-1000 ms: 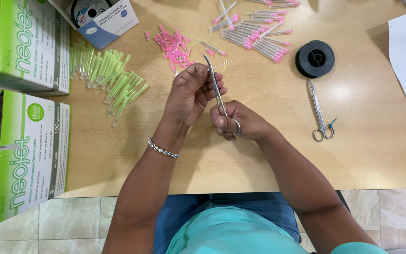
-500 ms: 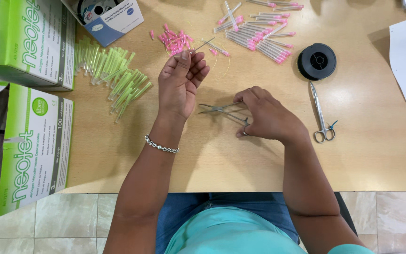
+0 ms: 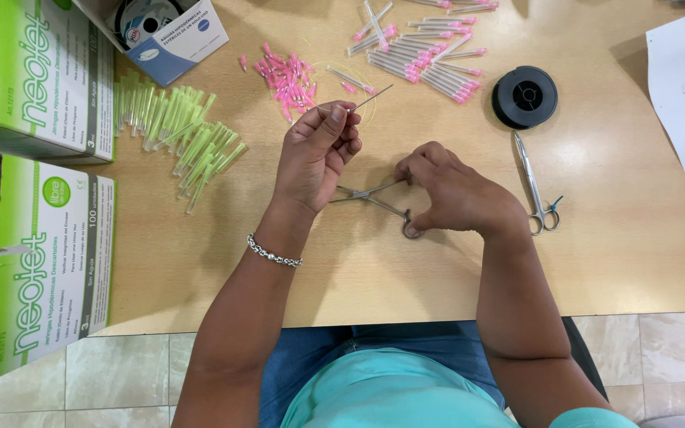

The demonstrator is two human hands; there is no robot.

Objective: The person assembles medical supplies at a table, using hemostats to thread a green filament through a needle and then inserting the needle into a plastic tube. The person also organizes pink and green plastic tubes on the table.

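Since half a second ago: left hand (image 3: 316, 154) closed from spread fingers into a pinch; needle forceps under right hand (image 3: 457, 196) about where they were.

Left hand: thumb and forefinger shut on thin metal needle (image 3: 365, 98), shaft projecting up and right over loose pink hubs (image 3: 285, 77). Bracelet (image 3: 273, 253) on that wrist.

Right hand: curled over forceps (image 3: 374, 194) lying flat on wooden table (image 3: 612, 261), fingers at ring end, tips pointing toward left hand. Firm grip or mere rest: cannot tell.

Nearby: pile of green needle caps (image 3: 184, 127), capped pink needles (image 3: 430, 63), black wire spool (image 3: 524, 97), second forceps (image 3: 534, 186), green-and-white boxes (image 3: 49, 254).

Handling judgement: needle very light, stiff, sharp, slippery, easily bent; best pinched mid-shaft, clear of point. Forceps rigid steel; take at rings.
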